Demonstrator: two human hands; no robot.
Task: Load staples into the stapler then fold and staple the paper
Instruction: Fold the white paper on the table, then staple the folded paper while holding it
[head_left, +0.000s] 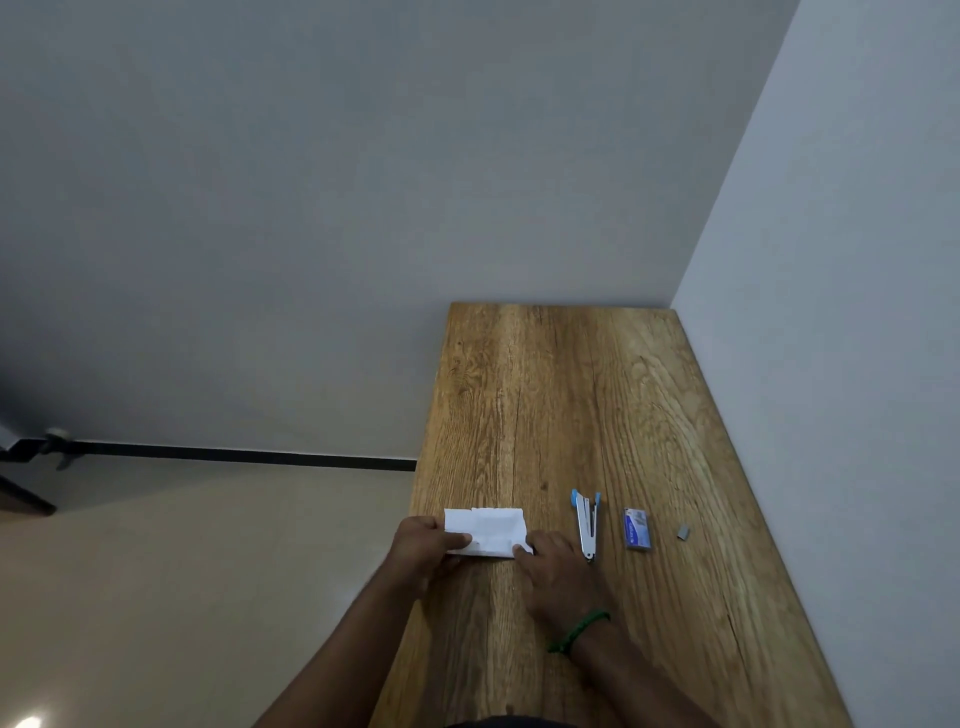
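Observation:
A folded white paper (485, 530) lies flat near the left edge of the wooden table (571, 405). My left hand (423, 551) grips its near-left corner with the thumb on top. My right hand (558, 569) presses down on its near-right corner. To the right of the paper lies a blue and silver stapler (587, 525), hinged open, untouched. Further right sit a small blue staple box (637, 528) and a loose strip of staples (682, 531).
The table stands in a corner, with a grey wall behind and a wall along its right side. Beige floor drops away left of the table edge. A green band circles my right wrist (579, 631).

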